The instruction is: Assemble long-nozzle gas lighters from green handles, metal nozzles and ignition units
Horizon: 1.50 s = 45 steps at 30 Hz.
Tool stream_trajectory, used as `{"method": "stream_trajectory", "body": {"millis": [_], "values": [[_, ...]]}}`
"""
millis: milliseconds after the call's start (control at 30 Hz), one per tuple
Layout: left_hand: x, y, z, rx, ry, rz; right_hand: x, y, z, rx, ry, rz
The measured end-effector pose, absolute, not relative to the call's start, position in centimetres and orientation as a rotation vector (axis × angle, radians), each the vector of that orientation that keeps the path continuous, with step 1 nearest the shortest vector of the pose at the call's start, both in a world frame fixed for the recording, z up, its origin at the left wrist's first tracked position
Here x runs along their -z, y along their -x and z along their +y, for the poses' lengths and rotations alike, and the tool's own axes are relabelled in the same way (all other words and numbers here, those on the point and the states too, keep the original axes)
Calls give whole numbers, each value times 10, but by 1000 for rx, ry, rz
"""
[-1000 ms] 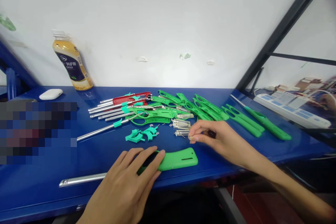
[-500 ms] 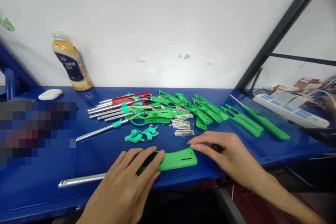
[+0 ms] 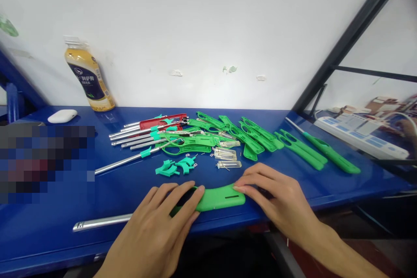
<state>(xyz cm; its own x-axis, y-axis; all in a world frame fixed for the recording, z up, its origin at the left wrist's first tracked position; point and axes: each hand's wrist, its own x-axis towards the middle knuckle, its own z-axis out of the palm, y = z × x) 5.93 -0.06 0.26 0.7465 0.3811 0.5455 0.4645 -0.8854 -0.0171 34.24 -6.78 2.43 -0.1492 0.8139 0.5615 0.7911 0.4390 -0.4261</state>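
A long-necked lighter with a green handle [image 3: 222, 198] and a silver metal tube [image 3: 102, 222] lies near the table's front edge. My left hand [image 3: 159, 221] is closed over its trigger-loop end and presses it to the table. My right hand [image 3: 276, 195] pinches at the far upper corner of the handle, fingertips touching it. Whatever sits between those fingertips is too small or hidden to make out. Behind the handle lie teal triggers [image 3: 176, 167] and clear fuel tanks [image 3: 228, 164].
Green handle halves [image 3: 256, 137] and several silver tubes [image 3: 135, 141] with a red handle piece [image 3: 163, 122] are heaped behind. An assembled green lighter [image 3: 332, 154] lies right, near a power strip [image 3: 361, 137]. A bottle [image 3: 87, 78] and white case [image 3: 61, 116] stand left.
My right hand has moved slightly left and in, so its fingertips now cover the small hole at the handle's corner. My left hand and the lighter have hardly shifted.
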Motion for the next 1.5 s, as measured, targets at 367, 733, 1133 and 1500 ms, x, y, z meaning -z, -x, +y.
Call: {"method": "stream_trajectory", "body": {"millis": [367, 733, 1133, 1500], "values": [[-4, -61, -1, 863, 2782, -679, -12, -345, -80, 181, 1303, -1991], [-5, -61, 0, 868, 2787, -675, -42, -348, -88, -15, 1299, -1708], [4, -53, 2, 759, 2803, -699, -96, -310, -36, -741, 769, -1120], [3, -52, 1, 758, 2808, -684, -95, -303, -30, -784, 730, -1112]]}}
